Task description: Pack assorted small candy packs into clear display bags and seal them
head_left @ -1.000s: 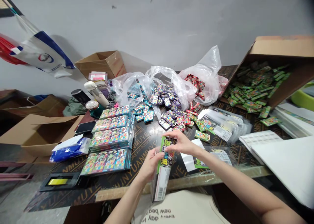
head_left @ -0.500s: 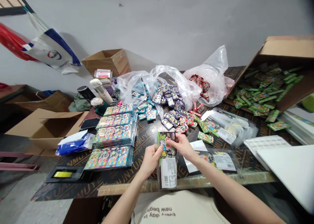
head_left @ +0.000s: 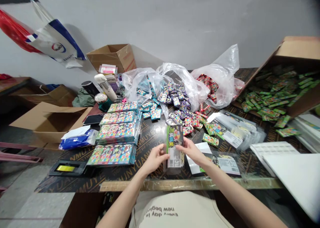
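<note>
Between my two hands is a clear plastic packaging bag (head_left: 175,143) with a black and green printed card and a white label on its lower half. My left hand (head_left: 157,158) pinches its left edge with the thumb on top. My right hand (head_left: 191,150) grips the right edge, thumb across the front. Just beyond the bag lie loose small packets, purple (head_left: 178,116), red (head_left: 191,121) and blue (head_left: 152,111). A green packet (head_left: 210,139) rests to the right of my right hand. Another printed bag (head_left: 228,164) lies flat by my right forearm.
Stacks of filled packs (head_left: 112,154) stand at the left. Clear plastic bags (head_left: 222,78) of packets line the back. A tilted cardboard box (head_left: 297,55) spills green packets at right, near a pile of printed bags (head_left: 240,131). A tape dispenser (head_left: 66,168) sits front left.
The bag in my hands has moved up and away from the table's front edge. Both hands now grip it lower down, near the label.
</note>
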